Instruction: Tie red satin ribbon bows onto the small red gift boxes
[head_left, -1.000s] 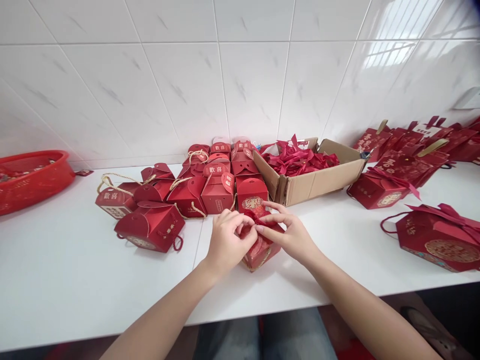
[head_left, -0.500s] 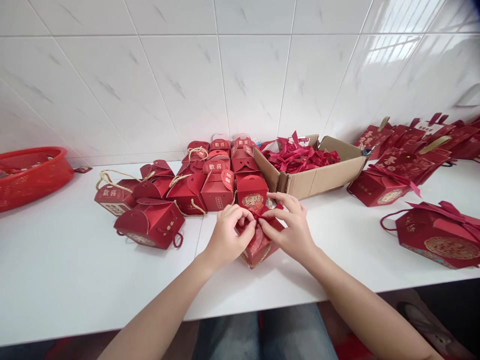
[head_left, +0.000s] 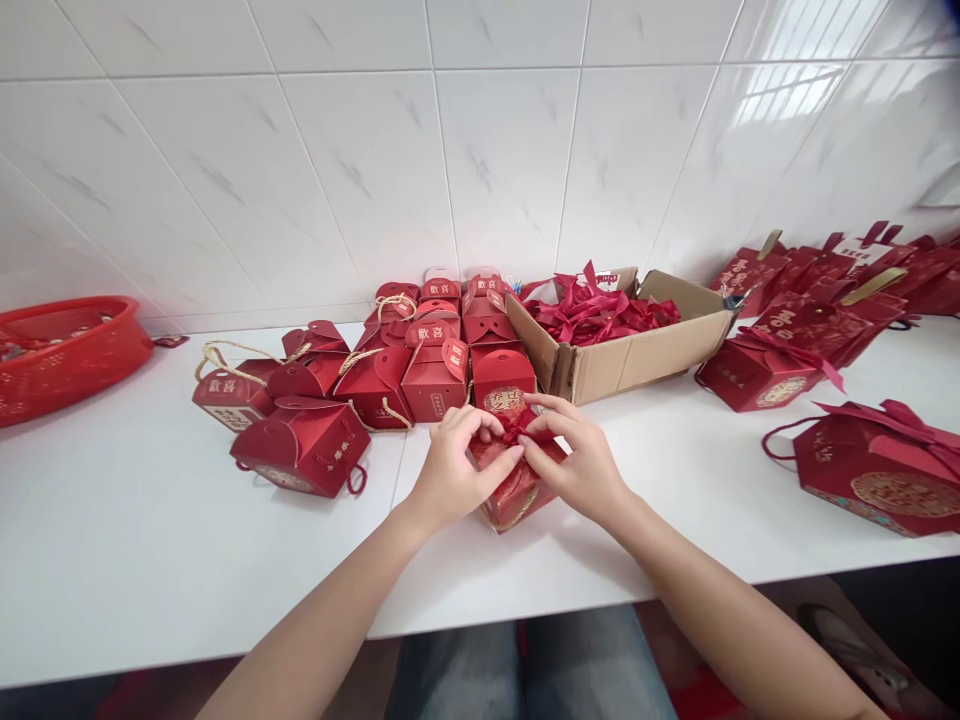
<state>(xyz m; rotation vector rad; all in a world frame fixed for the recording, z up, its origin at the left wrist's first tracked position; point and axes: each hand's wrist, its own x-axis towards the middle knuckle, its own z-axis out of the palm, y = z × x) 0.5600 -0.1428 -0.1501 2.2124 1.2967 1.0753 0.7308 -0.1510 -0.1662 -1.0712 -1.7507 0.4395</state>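
Note:
A small red gift box [head_left: 516,492] with gold print sits on the white counter [head_left: 150,540] in front of me. Both hands meet on its top. My left hand [head_left: 454,468] curls over the box's left side, thumb and fingers pinched on a red ribbon [head_left: 517,428] there. My right hand [head_left: 577,462] pinches the same ribbon from the right, its other fingers resting on the box. The ribbon is mostly hidden by my fingers.
Several closed red gift boxes [head_left: 375,375] with rope handles cluster behind. A cardboard box [head_left: 630,350] full of red ribbons stands at the back right. More red boxes [head_left: 877,470] lie at the right, a red plastic basket [head_left: 67,355] at the far left. A tiled wall backs the counter.
My fingers have shifted on the ribbon and drawn closer over the top of the box; the box has barely moved. The view has tilted slightly.

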